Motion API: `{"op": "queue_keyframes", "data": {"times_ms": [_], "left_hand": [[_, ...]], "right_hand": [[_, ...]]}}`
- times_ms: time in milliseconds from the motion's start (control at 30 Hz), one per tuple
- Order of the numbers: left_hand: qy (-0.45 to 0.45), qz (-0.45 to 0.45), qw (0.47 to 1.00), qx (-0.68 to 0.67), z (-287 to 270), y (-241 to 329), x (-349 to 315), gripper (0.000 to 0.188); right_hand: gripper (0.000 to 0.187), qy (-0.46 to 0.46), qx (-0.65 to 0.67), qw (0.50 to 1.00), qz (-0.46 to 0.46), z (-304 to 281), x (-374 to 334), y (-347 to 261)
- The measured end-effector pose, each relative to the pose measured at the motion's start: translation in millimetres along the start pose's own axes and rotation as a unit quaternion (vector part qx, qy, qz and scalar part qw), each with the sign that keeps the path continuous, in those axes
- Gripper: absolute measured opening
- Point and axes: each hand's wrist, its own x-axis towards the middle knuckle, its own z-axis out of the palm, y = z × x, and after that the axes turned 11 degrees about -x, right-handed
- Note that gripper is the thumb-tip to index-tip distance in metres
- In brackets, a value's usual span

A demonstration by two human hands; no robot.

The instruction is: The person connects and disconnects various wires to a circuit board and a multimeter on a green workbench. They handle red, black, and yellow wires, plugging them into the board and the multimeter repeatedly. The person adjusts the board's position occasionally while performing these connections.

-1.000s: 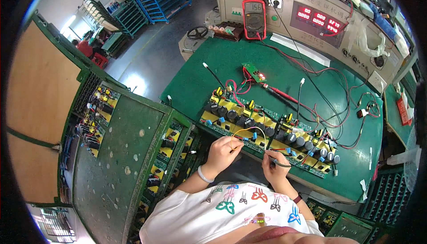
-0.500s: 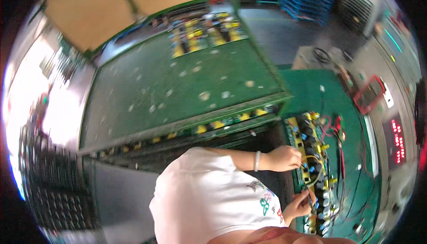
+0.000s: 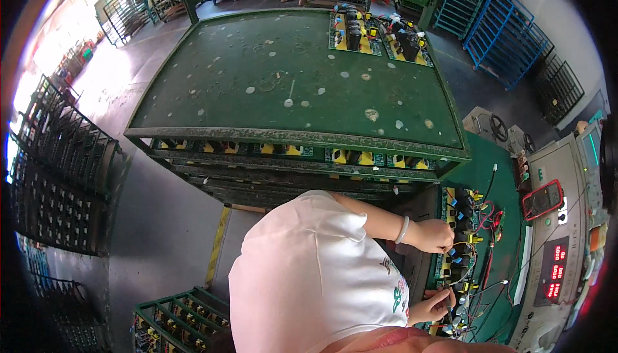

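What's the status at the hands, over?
Left hand and right hand pinching a thin wire. Wire arched between them over circuit boards. Red test lead beyond, apart from both hands.

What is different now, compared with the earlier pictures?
The view has swung left: the green rack now fills the upper middle, and the green bench has shifted rightward in the picture. The left hand and right hand still hold the looped wire.

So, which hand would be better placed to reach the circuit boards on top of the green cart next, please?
Probably the left hand: it is nearer the circuit boards than the right hand, though both seem to hold the yellow wire.
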Motion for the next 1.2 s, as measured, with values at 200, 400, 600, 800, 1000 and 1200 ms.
{"op": "queue_keyframes", "data": {"times_ms": [200, 400, 600, 800, 1000, 1200], "left_hand": [[-0.032, -0.012, 0.999, 0.024, -7, 0, 0, 0.005], [-0.045, -0.024, 0.998, 0.029, -8, 5, 2, 0.006], [-0.065, -0.029, 0.996, 0.046, -11, 8, 4, 0.007], [-0.061, -0.017, 0.997, 0.049, -11, 7, 1, 0.009], [-0.044, -0.001, 0.998, 0.035, -1, 3, 2, 0.01], [-0.016, -0.032, 0.999, -0.001, -26, 11, -9, 0.007]], "right_hand": [[0.026, -0.019, -0.013, 1.0, 0.015, 0, 4, -13], [0.025, -0.051, 0.042, 0.994, 0.084, -16, 8, -22], [0.026, -0.06, -0.003, 0.994, 0.089, -42, 24, -23], [0.026, -0.044, 0.017, 0.993, 0.109, -60, 52, -44], [0.027, -0.106, -0.077, 0.987, 0.089, -88, 72, -60], [0.011, -0.178, 0.009, 0.979, 0.095, -83, 110, -36]]}}
